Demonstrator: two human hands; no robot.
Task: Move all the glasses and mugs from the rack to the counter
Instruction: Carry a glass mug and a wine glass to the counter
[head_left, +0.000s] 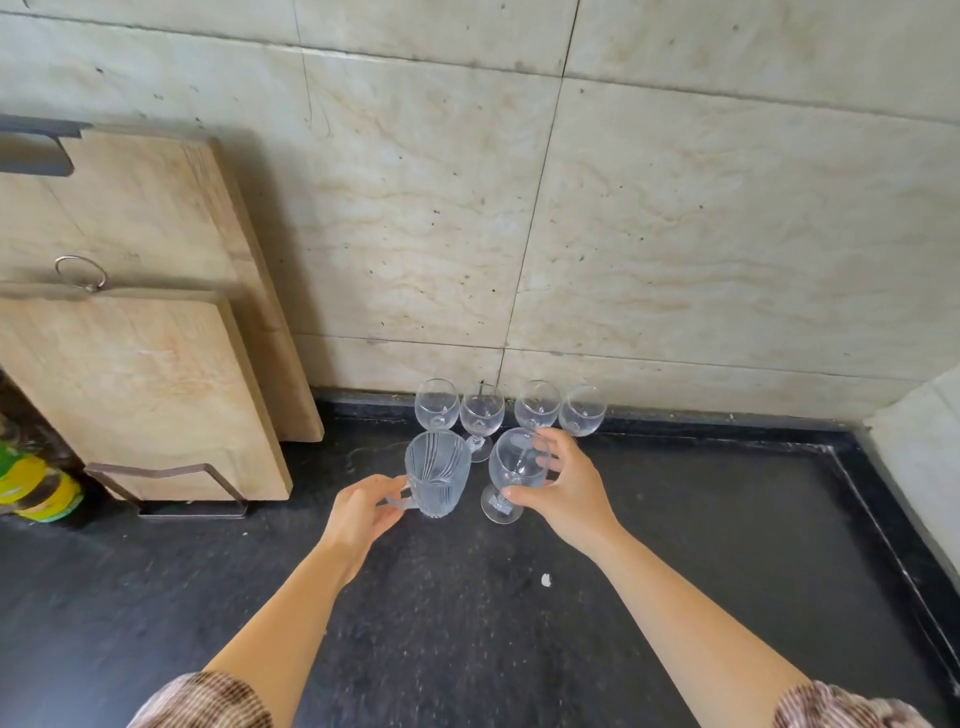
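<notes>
While the left hand grips the ribbed mug by its handle and the right hand grasps a wine glass, either could knock the four stemmed glasses just behind the mug.

On the dark desk, the left hand grips the handle of a ribbed glass mug; the right hand wraps a wine glass (both upright), just before four wine glasses along the wall.

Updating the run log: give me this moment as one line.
left hand: on ribbed mug handle | right hand: around wine glass bowl | both on counter | back row: four wine glasses | rack: unseen
</notes>
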